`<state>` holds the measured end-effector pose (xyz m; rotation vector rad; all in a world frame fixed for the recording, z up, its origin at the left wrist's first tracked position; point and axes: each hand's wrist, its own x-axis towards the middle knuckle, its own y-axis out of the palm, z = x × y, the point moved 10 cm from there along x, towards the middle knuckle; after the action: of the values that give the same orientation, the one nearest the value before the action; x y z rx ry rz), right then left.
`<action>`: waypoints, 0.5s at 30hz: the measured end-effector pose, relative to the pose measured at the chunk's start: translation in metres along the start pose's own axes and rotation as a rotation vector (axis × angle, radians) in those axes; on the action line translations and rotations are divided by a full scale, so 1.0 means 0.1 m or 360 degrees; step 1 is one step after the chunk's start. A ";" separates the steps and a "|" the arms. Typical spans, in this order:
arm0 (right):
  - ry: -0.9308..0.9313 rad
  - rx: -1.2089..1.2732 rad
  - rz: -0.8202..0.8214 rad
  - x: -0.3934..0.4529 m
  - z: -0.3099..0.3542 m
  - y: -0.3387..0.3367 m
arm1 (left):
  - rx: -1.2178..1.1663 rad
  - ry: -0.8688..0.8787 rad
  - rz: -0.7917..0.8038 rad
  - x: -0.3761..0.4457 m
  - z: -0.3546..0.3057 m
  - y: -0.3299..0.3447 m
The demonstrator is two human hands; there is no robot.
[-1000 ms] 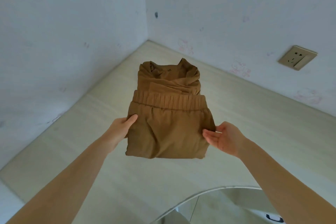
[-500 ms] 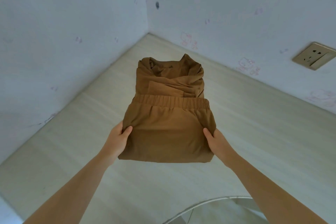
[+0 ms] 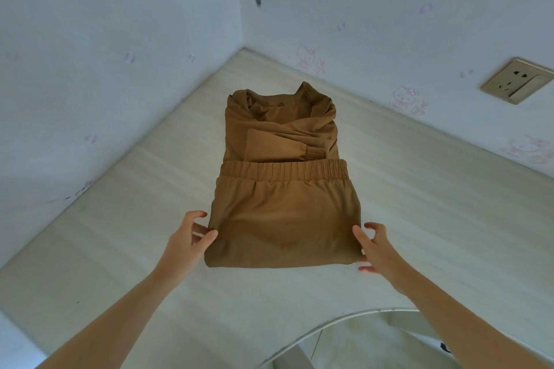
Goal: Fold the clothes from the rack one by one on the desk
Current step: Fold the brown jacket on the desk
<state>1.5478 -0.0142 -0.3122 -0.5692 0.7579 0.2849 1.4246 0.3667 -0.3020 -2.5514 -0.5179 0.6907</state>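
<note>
Squaring the folded trousers [image 3: 284,225] atop the top [image 3: 280,129], left hand [image 3: 187,238] thumb touching, right hand [image 3: 373,244] beside it, both grips loose, holding nothing; next, probably the rack.

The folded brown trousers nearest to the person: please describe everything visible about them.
The folded brown trousers are matte woven fabric, with a gathered elastic waistband at the far edge. They lie flat, partly on a folded brown top on the pale desk. The left hand and right hand touch their near corners.
</note>
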 end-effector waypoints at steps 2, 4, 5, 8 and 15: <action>0.0043 0.0123 0.0099 -0.10 -0.05 0.16 | -0.0048 -0.0008 0.0140 -0.11 0.05 0.11; -0.0018 0.0215 0.0073 -0.16 -0.02 0.24 | -0.0068 0.0072 0.0315 -0.21 0.04 0.26; -0.0071 0.0238 0.0028 -0.18 0.00 0.26 | -0.0024 0.0139 0.0383 -0.26 0.03 0.31; -0.0390 0.0019 -0.0135 -0.25 0.11 0.25 | 0.0334 0.0413 0.0402 -0.35 -0.08 0.37; -0.0488 0.0106 0.0042 -0.39 -0.05 0.28 | 0.0936 0.0491 0.0217 -0.39 -0.08 0.36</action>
<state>1.5058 0.0044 -0.2980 -0.4400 0.4768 0.3609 1.4058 0.3166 -0.2995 -2.0845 -0.0226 0.4014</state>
